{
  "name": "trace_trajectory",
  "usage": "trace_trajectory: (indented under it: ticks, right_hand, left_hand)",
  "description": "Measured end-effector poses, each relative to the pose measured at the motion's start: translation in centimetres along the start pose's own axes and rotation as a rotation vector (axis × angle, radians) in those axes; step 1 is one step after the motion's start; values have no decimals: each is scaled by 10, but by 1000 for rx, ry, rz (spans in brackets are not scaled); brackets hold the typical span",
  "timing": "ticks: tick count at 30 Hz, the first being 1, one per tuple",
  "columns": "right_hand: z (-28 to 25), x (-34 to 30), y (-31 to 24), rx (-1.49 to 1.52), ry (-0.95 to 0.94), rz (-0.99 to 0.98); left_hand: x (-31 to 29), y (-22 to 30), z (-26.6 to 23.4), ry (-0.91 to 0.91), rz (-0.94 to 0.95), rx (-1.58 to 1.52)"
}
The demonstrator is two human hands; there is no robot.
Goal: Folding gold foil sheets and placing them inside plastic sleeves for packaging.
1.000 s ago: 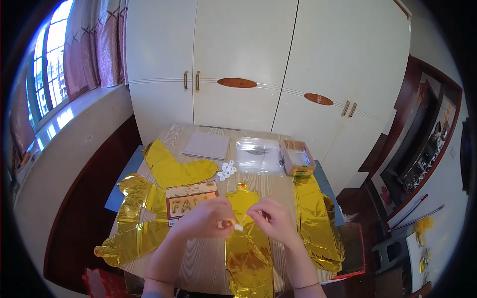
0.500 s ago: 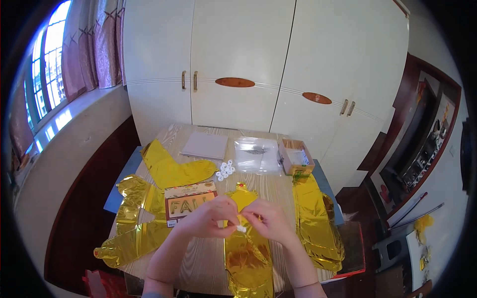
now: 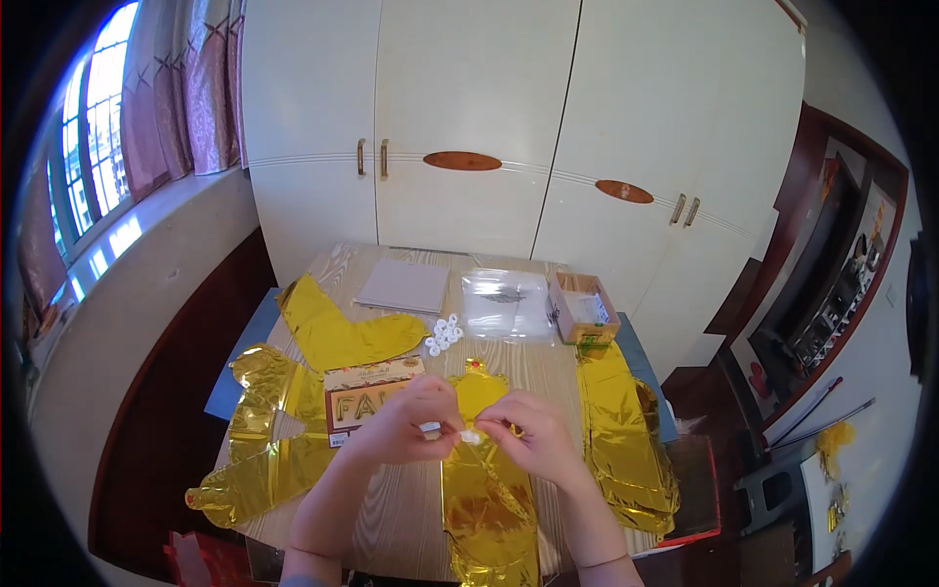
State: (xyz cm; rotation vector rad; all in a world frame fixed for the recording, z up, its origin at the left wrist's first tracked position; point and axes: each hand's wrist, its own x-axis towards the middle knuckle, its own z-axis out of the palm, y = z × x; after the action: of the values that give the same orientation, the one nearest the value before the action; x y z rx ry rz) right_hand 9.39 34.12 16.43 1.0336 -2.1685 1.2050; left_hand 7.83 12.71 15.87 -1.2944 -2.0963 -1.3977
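Room interior with white wardrobe (image 3: 469, 93) and barred window (image 3: 103, 103).
Metal handles (image 3: 384, 158) and brown oval inlays (image 3: 462, 161) are borne by the wardrobe doors. The window, brightly lit, is flanked by pink curtains (image 3: 210, 98) above a pale sill (image 3: 152, 217). A wood-grained table (image 3: 396, 514) is placed before the wardrobe; at right, a grey stool (image 3: 751, 496) and dark reddish floor (image 3: 729, 421) are seen.

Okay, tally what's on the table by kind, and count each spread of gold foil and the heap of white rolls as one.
Gold foil spreads: 4
White roll heap: 1
Pale grey flat stack: 1
Clear plastic pack: 1
Open box: 1
Printed package: 1
Total: 9
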Motion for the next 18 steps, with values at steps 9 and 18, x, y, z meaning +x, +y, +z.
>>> trace_trajectory:
  ticks: [9,18]
  right_hand:
    - [3,0,-11,-196,33,-98]
    - [3,1,4,-113,-103,-69]
  left_hand:
    - [3,5,1,115,-35,353]
    - [0,7,0,39,-150,-100]
